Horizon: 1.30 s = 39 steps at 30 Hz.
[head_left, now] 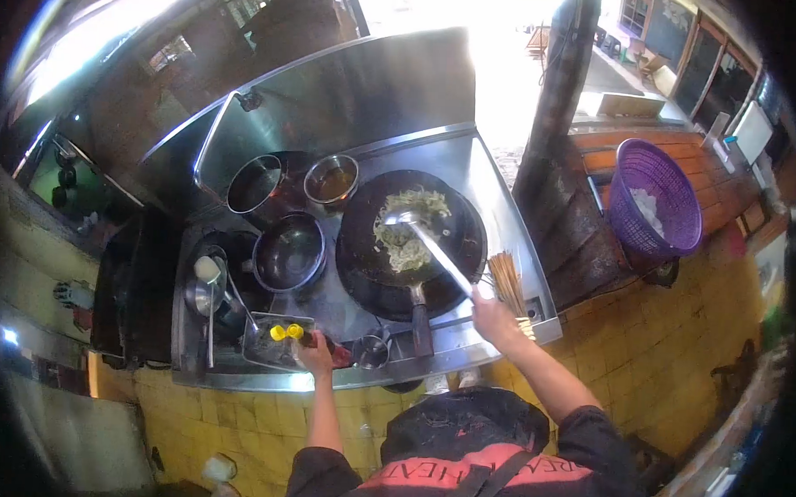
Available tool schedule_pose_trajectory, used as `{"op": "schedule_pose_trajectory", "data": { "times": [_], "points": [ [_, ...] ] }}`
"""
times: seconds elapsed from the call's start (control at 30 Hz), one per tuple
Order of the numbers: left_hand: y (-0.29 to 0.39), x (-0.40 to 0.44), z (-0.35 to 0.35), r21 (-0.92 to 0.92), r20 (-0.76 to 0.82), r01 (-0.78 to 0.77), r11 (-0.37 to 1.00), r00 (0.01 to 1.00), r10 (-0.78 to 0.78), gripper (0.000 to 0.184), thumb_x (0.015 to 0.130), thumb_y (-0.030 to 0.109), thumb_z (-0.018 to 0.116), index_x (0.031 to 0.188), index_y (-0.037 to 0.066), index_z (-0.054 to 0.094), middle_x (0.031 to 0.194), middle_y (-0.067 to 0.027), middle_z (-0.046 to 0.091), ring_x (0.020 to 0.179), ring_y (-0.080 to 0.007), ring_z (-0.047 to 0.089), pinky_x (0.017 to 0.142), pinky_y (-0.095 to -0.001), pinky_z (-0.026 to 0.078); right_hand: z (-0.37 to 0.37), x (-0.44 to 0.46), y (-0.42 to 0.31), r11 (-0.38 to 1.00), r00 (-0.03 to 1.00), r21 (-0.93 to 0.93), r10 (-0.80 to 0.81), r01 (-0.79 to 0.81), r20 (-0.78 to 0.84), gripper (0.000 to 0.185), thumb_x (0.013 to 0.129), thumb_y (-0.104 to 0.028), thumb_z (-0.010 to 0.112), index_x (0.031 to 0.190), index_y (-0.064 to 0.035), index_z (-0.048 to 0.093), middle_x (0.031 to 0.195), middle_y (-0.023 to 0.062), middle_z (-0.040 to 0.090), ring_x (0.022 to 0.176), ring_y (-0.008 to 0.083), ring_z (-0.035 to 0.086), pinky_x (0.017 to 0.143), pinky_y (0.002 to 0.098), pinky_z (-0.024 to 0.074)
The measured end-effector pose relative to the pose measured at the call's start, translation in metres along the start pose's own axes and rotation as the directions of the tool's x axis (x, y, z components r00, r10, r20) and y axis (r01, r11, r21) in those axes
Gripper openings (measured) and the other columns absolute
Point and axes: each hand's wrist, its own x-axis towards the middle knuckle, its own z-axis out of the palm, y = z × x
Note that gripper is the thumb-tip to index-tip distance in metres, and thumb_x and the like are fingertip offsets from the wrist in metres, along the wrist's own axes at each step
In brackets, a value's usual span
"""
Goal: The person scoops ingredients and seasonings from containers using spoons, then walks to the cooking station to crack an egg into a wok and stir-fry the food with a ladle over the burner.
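Note:
My right hand [495, 323] is wrapped round the handle of a long metal ladle [439, 253]. Its head rests among pale sliced food [408, 253], perhaps noodles or vegetables, in a dark wok [363, 238]. The wok's own handle [421, 324] points toward me, and neither hand is on it. At the counter's front, my left hand [315, 358] closes round a dark bottle with a yellow cap [295, 331]. A second yellow cap [277, 333] shows just left of it, over a metal tray [256, 349]. My fingers hide part of the bottle.
Left of the wok stand a dark bowl [290, 253], a pot [256, 184] and a small metal bowl [332, 180]. A bamboo whisk [505, 281] lies at the right edge. A purple basket [632, 208] sits on the wooden table [585, 150]. A steel splashback [403, 91] rises behind.

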Motion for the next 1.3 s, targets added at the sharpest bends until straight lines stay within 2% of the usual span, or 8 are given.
{"op": "schedule_pose_trajectory", "data": {
  "times": [0.27, 0.47, 0.6, 0.7, 0.77, 1.0, 1.13, 1.3],
  "points": [
    [-0.033, -0.023, 0.016, -0.34, -0.1, 0.094, 0.936, 0.986, -0.135, 0.065, 0.08, 0.025, 0.064, 0.124, -0.011, 0.033, 0.125, -0.0233, 0.039, 0.113, -0.0314, 0.042, 0.095, -0.0375, 0.034, -0.086, -0.031, -0.003, 0.993, 0.999, -0.112, -0.02, 0.024, 0.037, 0.036, 0.084, -0.016, 0.045, 0.119, -0.0079, 0.043, 0.085, 0.0222, 0.06, 0.086, 0.0368, 0.06, 0.075, 0.0442, 0.0495],
    [0.02, -0.08, 0.016, 0.094, -0.404, 0.167, 0.981, 0.907, -0.116, 0.062, 0.081, 0.034, 0.061, 0.113, -0.011, 0.033, 0.115, -0.0243, 0.038, 0.107, -0.0305, 0.04, 0.094, -0.0411, 0.028, -0.019, -0.009, 0.006, 0.993, 0.993, 0.026, -0.116, 0.116, -0.012, 0.038, 0.084, -0.018, 0.046, 0.121, -0.0095, 0.045, 0.088, 0.0235, 0.061, 0.084, 0.0347, 0.062, 0.075, 0.0438, 0.0497],
    [0.112, -0.129, 0.019, -0.222, 0.393, 0.125, 0.967, 0.919, -0.029, 0.05, 0.08, 0.037, 0.06, 0.105, -0.003, 0.042, 0.102, -0.0184, 0.048, 0.095, -0.0283, 0.048, 0.085, -0.0425, 0.037, -0.103, -0.056, -0.001, 0.991, 0.997, -0.124, -0.033, 0.042, 0.07, 0.03, 0.084, -0.012, 0.043, 0.113, -0.0092, 0.05, 0.099, 0.0192, 0.06, 0.091, 0.032, 0.06, 0.079, 0.0415, 0.0488],
    [0.121, -0.119, 0.074, -0.155, 0.547, 0.142, 0.978, 0.837, -0.034, 0.047, 0.08, 0.038, 0.061, 0.103, -0.001, 0.047, 0.087, -0.0105, 0.055, 0.075, -0.0233, 0.055, 0.071, -0.0375, 0.046, -0.043, -0.023, -0.003, 0.979, 0.989, -0.203, -0.044, 0.015, -0.14, 0.04, 0.085, -0.014, 0.041, 0.125, -0.0081, 0.043, 0.096, 0.0227, 0.06, 0.091, 0.0347, 0.06, 0.077, 0.0446, 0.0485],
    [0.118, -0.101, 0.107, -0.069, 0.935, 0.67, 0.739, 0.301, -0.186, 0.033, 0.082, 0.03, 0.061, 0.095, 0.001, 0.052, 0.074, -0.0056, 0.055, 0.057, -0.0169, 0.054, 0.056, -0.0312, 0.047, -0.011, -0.01, -0.01, 0.999, 0.997, -0.014, -0.042, 0.041, -0.07, 0.036, 0.084, -0.017, 0.044, 0.119, -0.0081, 0.046, 0.089, 0.025, 0.06, 0.087, 0.0385, 0.06, 0.077, 0.047, 0.0474],
    [0.213, -0.119, 0.073, -0.148, 0.989, 0.977, -0.151, 0.145, -0.031, 0.013, 0.087, 0.014, 0.054, 0.082, 0.004, 0.048, 0.066, -0.0016, 0.047, 0.055, -0.0107, 0.047, 0.052, -0.0253, 0.043, -0.115, -0.079, 0.009, 0.976, 0.983, -0.124, -0.177, 0.181, 0.041, 0.028, 0.082, -0.021, 0.049, 0.107, -0.0096, 0.054, 0.086, 0.0201, 0.062, 0.084, 0.0359, 0.06, 0.074, 0.0427, 0.0482],
    [0.246, -0.097, 0.016, 0.123, 0.983, 0.983, -0.133, -0.102, 0.156, 0.011, 0.088, 0.012, 0.051, 0.083, 0.004, 0.046, 0.068, -0.0014, 0.046, 0.057, -0.0106, 0.045, 0.054, -0.026, 0.042, -0.101, -0.076, 0.024, 0.95, 0.94, -0.011, -0.308, 0.313, 0.149, 0.03, 0.082, -0.026, 0.053, 0.107, -0.0101, 0.054, 0.087, 0.0215, 0.06, 0.086, 0.0367, 0.059, 0.075, 0.0435, 0.0459],
    [0.164, -0.127, 0.053, -0.107, 0.994, 0.982, 0.156, 0.108, 0.001, 0.013, 0.087, 0.015, 0.052, 0.081, 0.004, 0.05, 0.069, -0.0031, 0.049, 0.061, -0.0147, 0.05, 0.059, -0.0292, 0.044, -0.106, -0.1, 0.029, 0.967, 0.956, 0.027, -0.253, 0.252, 0.15, 0.038, 0.083, -0.027, 0.052, 0.119, -0.0154, 0.049, 0.092, 0.021, 0.061, 0.089, 0.0364, 0.058, 0.077, 0.0451, 0.0457]
  ]
}}
